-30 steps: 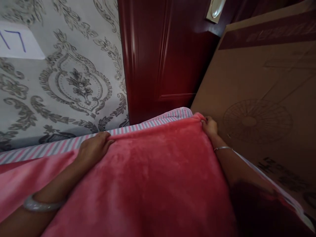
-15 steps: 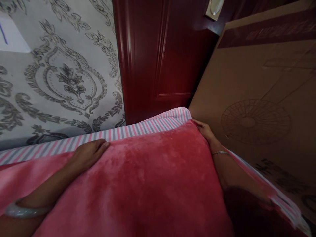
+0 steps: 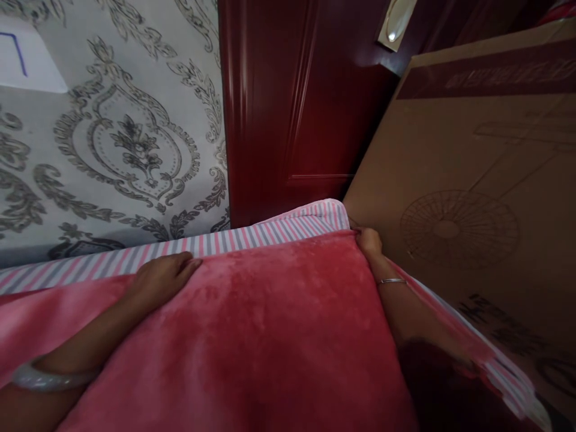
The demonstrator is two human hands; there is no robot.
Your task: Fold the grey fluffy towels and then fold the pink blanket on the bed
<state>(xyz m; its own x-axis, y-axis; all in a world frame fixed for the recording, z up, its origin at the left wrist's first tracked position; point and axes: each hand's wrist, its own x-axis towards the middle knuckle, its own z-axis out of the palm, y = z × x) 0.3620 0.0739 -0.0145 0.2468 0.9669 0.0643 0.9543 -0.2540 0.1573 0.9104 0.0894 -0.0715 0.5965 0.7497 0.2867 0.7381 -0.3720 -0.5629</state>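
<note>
A red plush blanket (image 3: pixel 252 324) spreads over a bed or similar surface, with a pink, grey and white striped sheet (image 3: pixel 234 241) showing along its far edge. My left hand (image 3: pixel 164 276) lies on the blanket near that edge, palm down, fingers close together and stretched towards the right. A pale bangle (image 3: pixel 49 379) circles the left wrist. At the blanket's far right corner, my right hand (image 3: pixel 369 241) is closed on the fabric with its fingers curled; the fingertips are partly hidden. The right wrist wears a thin silver bracelet (image 3: pixel 392 280).
A large cardboard box (image 3: pixel 450 162) with a fan drawing stands close on the right. Beyond the far edge are a dark red door (image 3: pixel 265 102) with a metal handle plate (image 3: pixel 396 24) and a patterned wall (image 3: pixel 135 150). White paper (image 3: pixel 33 63) hangs upper left.
My right hand has drawn slightly back towards me, and its fingers have curled in at the blanket's corner. The left hand stays in place. The view has shifted slightly.
</note>
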